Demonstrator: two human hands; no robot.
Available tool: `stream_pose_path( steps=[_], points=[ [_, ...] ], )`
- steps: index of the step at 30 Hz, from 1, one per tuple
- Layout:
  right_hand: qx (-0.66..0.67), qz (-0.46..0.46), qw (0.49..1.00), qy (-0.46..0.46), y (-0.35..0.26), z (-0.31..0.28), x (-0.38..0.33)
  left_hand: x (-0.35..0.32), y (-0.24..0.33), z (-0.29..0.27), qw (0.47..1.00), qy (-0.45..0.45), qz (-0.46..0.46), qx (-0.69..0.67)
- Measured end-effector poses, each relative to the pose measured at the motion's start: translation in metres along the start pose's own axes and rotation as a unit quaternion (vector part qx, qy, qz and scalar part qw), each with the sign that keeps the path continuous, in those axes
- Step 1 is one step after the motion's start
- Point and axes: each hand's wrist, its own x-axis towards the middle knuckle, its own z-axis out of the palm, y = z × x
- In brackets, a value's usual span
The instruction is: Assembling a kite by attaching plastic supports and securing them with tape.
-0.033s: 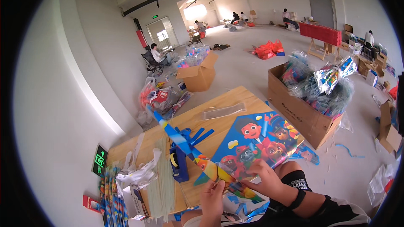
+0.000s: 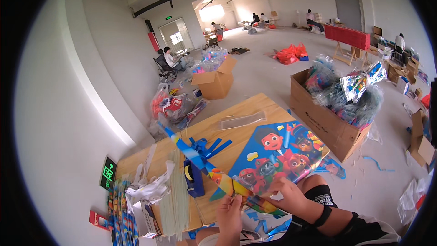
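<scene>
A colourful printed plastic kite sheet [image 2: 190, 153], folded into a long narrow strip, slants from the table's left side down to my lap. My left hand [image 2: 228, 210] pinches its lower part between thumb and fingers. My right hand [image 2: 291, 197] is just right of it, by the strip's lower end, with bent fingers drawn together; what they hold is too small to make out. Beyond the hands, a blue diamond-shaped kite sheet [image 2: 252, 156] with cartoon figures lies flat on the wooden table [image 2: 207, 125].
A blue tape dispenser [image 2: 195, 183], blue strips [image 2: 219, 147] and pale thin rods [image 2: 175, 200] lie on the table's left side. Rolled printed sheets [image 2: 122, 214] stand at the lower left. A carton [image 2: 327, 125] of plastic-wrapped goods is at the right. Several people sit farther off.
My right hand's fingers have dipped slightly down and to the right. My left hand keeps its pinch on the folded kite sheet.
</scene>
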Motion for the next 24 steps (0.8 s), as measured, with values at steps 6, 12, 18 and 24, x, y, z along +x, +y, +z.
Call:
stream_pose_path(
  steps=[6,12,18,24],
  points=[
    [0.235,0.164,0.935,-0.206,0.014,0.004,-0.011,0.006,-0.021,-0.013,0.986,0.013,0.025,-0.165],
    [0.406,0.242,0.865,-0.167,0.0,0.025,-0.017,0.001,-0.025,-0.002,0.97,0.043,0.017,-0.239],
    [0.438,0.367,0.816,-0.086,-0.022,0.044,-0.011,-0.011,-0.035,0.014,0.983,0.05,0.069,-0.16],
    [0.652,0.417,0.633,0.004,-0.021,0.067,-0.022,-0.013,-0.033,0.03,0.98,0.092,0.084,-0.155]
  ],
)
